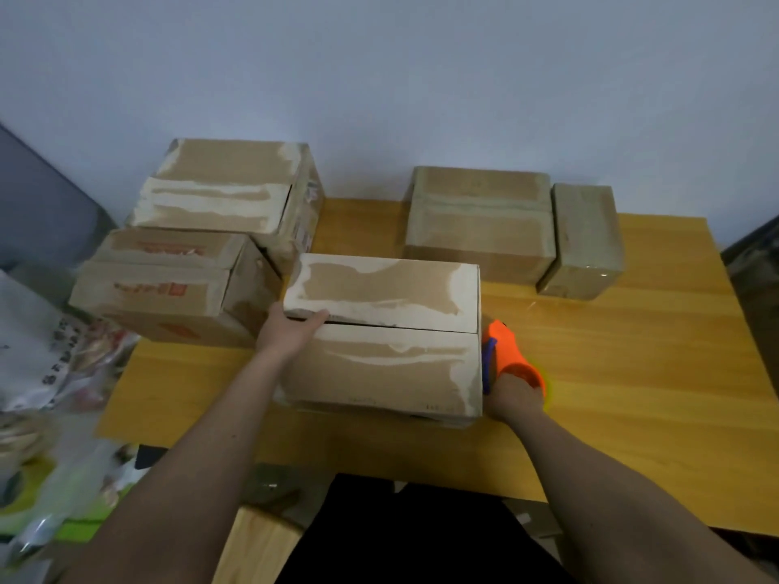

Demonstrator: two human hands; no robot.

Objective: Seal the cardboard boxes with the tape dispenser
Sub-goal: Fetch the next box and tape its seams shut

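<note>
Cardboard box [381,335], unreadable print, tape dispenser [512,354] beside

— What can't you make out?
— The right hand [512,394] is half hidden behind the near box [381,335] and the orange tape dispenser [512,356]; its fingers don't show, nor does the tape roll.
— And the left hand [291,330]?
— Its fingertips disappear into the gap between the flaps.
— Anything else?
— The red print on the left box [168,288] is too blurred to read. The bags [55,373] on the left are smeared and cut by the edge. Both forearms run out of the bottom.
</note>
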